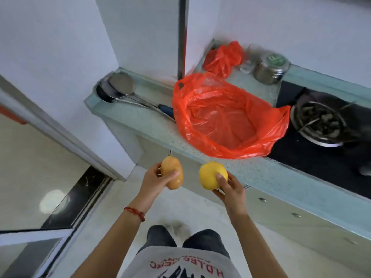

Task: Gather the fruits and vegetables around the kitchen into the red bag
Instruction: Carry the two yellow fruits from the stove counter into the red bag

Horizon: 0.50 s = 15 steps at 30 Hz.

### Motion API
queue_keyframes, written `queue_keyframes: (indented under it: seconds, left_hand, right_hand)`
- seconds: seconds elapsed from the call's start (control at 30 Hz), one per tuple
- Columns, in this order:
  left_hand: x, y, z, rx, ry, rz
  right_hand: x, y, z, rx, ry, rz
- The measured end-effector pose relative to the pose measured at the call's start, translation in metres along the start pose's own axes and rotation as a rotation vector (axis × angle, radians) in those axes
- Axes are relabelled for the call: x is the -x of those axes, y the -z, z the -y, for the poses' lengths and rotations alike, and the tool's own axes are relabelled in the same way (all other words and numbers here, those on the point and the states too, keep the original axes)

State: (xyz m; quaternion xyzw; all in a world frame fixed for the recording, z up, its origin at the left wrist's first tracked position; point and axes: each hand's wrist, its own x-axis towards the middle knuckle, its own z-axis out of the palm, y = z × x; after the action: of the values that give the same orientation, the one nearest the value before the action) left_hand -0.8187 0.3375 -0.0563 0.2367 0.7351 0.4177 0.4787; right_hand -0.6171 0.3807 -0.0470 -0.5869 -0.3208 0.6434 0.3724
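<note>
A large red plastic bag (226, 115) lies open on the pale green counter (152, 127), its mouth facing up and nothing visible inside. My left hand (154, 181) grips a tan potato (172, 172) in front of the counter's edge. To its right, my right hand (230, 189) holds a round yellow fruit (212, 174). Both hands hover below and in front of the bag, over the floor.
A second crumpled red bag (223, 57) sits at the back corner beside a steel lidded pot (271, 69). A gas burner (319, 123) on a black hob lies right of the open bag. Ladles and a pan (118, 87) rest at the counter's left end. A doorway is at left.
</note>
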Motion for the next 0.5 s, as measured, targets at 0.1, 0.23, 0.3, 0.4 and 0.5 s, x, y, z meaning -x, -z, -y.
queue_keyframes:
  seconds: [0.1, 0.23, 0.3, 0.4, 0.5]
  left_hand:
    - [-0.011, -0.005, -0.01, -0.028, -0.008, 0.101]
    - [-0.021, -0.01, -0.029, -0.034, -0.034, 0.184]
    - [-0.029, -0.015, -0.039, -0.042, -0.05, 0.208]
    - [-0.046, -0.028, -0.054, -0.063, -0.071, 0.232]
    - [-0.064, -0.043, -0.072, -0.061, -0.101, 0.246]
  right_hand:
    - [0.008, 0.006, -0.003, -0.066, 0.017, -0.092]
    - [0.01, 0.01, 0.0, -0.105, 0.053, -0.162]
    - [0.005, 0.011, 0.006, -0.117, 0.069, -0.189]
    - [-0.009, 0.012, 0.017, -0.13, 0.097, -0.212]
    - [-0.032, 0.014, 0.033, -0.132, 0.117, -0.215]
